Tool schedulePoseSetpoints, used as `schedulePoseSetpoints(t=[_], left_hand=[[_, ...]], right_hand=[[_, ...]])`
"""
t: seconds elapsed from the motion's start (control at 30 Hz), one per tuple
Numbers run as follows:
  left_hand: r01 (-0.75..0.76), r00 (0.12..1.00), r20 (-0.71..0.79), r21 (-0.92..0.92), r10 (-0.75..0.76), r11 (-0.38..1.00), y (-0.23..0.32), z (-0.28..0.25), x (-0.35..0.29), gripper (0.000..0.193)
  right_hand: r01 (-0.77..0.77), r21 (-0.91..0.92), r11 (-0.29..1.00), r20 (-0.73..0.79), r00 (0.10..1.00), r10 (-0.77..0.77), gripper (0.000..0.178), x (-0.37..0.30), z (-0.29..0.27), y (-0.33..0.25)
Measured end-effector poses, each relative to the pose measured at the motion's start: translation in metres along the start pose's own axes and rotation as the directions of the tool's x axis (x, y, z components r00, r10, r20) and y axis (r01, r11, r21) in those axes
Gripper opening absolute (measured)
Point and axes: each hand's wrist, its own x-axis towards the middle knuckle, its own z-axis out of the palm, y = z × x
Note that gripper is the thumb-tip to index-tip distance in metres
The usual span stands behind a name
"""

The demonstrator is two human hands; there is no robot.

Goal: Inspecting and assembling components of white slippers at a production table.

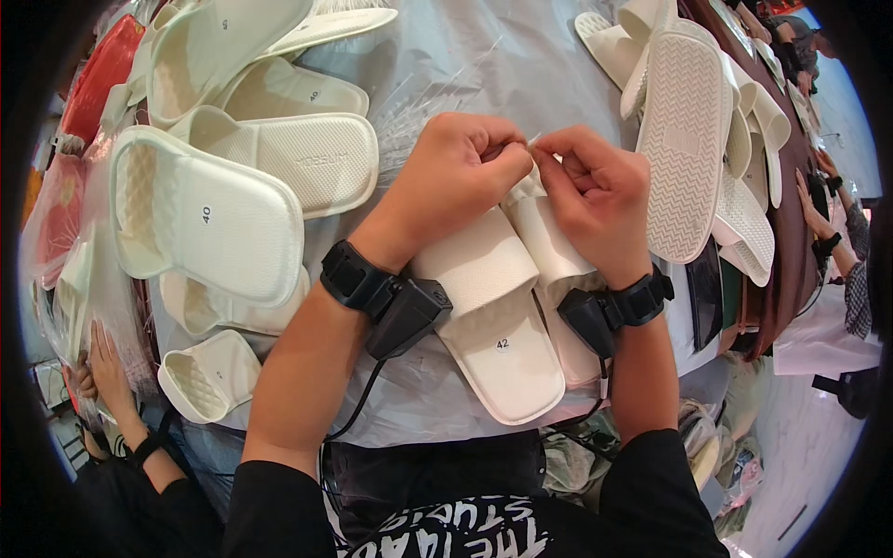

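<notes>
My left hand [456, 177] and my right hand [603, 191] meet above the far end of a pair of cream slide slippers. Both are closed, with thumbs and forefingers pinched close together. Whatever lies between the fingertips is too small to make out. Below them, the left slipper [510, 365] points its heel toward me, with its strap facing up. Close against its right side lies the other slipper [542, 228], partly covered by my right hand and wrist device. A bundle of thin clear plastic strands [437, 102] is spread on the table just beyond my left hand.
Cream slippers [233, 219] are piled at the left, with a small one [212, 377] near the front edge. More slippers [684, 139] stack at the right. Grey plastic sheeting [549, 46] covers the table. Other people's hands [112, 372] show at both sides. Black cables hang from my wrist devices.
</notes>
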Motion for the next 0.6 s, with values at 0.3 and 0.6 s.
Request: schedulePoseSetpoints(t=[0.3,0.6], left_hand=[[0.008,1.0,0.0,-0.008,-0.008,1.0,0.0,0.001,0.0,0.017],[0.078,0.996,0.044,0.026,-0.079,0.997,0.008,-0.001,0.003,0.019]], right_hand=[[0.035,-0.006,0.999,0.004,0.999,-0.035,0.005,0.001,0.001,0.001],[-0.072,0.013,0.997,-0.103,0.992,0.073,0.006,-0.001,-0.002,0.01]])
